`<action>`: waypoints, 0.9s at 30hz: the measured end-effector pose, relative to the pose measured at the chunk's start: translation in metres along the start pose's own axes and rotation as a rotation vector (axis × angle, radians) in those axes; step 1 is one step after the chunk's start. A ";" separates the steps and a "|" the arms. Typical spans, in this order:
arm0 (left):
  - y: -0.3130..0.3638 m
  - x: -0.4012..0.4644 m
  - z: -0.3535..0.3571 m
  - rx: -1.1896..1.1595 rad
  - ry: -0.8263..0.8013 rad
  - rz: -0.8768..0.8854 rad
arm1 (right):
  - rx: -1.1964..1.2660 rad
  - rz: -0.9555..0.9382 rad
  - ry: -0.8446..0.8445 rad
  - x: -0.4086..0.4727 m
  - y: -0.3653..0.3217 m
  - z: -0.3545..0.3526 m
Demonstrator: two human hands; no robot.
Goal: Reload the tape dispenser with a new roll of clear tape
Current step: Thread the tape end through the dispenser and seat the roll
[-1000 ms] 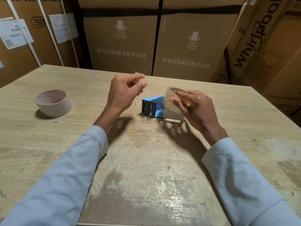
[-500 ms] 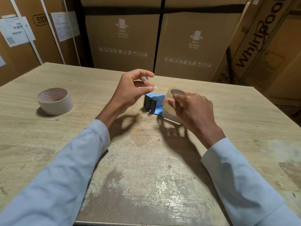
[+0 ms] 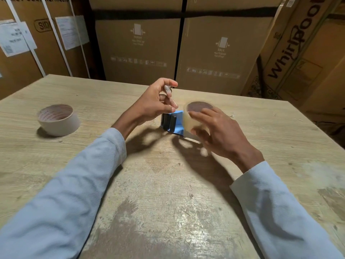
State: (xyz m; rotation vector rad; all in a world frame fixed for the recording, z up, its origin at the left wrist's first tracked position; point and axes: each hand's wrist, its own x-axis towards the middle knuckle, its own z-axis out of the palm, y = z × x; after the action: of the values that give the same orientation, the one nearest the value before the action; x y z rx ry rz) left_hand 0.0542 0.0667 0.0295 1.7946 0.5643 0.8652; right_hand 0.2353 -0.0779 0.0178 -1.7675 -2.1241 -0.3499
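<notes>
The right hand (image 3: 222, 133) grips the roll of clear tape (image 3: 194, 116) near the middle of the desk (image 3: 168, 193), closer to its far edge than to the near one. Its fingers (image 3: 203, 114) lie curled over the roll's top rim and outer face, and the thumb comes round from below, so the roll is clamped between them. The roll is tilted, with its brown inner core facing up and towards the camera. It sits over the right end of the blue tape dispenser (image 3: 172, 123), which lies on the desk; whether the roll is seated on the dispenser or only held against it cannot be told, since the hand covers that part.

The dispenser's dark rollers and toothed end point left, just under the left hand (image 3: 155, 103). That hand is raised off the desk. Its thumb and forefinger are brought close together near a small pale, shiny bit at the fingertips, too blurred to name; the other fingers are loosely bent. Whether anything is really pinched there cannot be told.

A second, off-white tape roll (image 3: 58, 119) lies flat near the left edge of the desk, well apart from both hands. Large cardboard boxes (image 3: 220, 49) stand behind the far edge of the desk.
</notes>
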 end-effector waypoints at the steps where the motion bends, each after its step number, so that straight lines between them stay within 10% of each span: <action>1: -0.002 0.001 0.001 -0.015 0.000 0.000 | -0.009 -0.012 -0.014 0.000 0.000 -0.001; 18: -0.010 -0.002 0.002 0.004 0.001 -0.025 | 0.021 0.104 -0.112 0.000 0.003 0.005; 27: 0.008 0.004 0.027 0.450 0.053 0.075 | 0.065 0.214 -0.218 0.005 0.011 0.007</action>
State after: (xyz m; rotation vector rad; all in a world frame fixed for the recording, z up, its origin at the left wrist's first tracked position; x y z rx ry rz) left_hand 0.0775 0.0511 0.0319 2.2150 0.7764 0.8878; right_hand 0.2443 -0.0684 0.0132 -2.0511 -2.0313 -0.0323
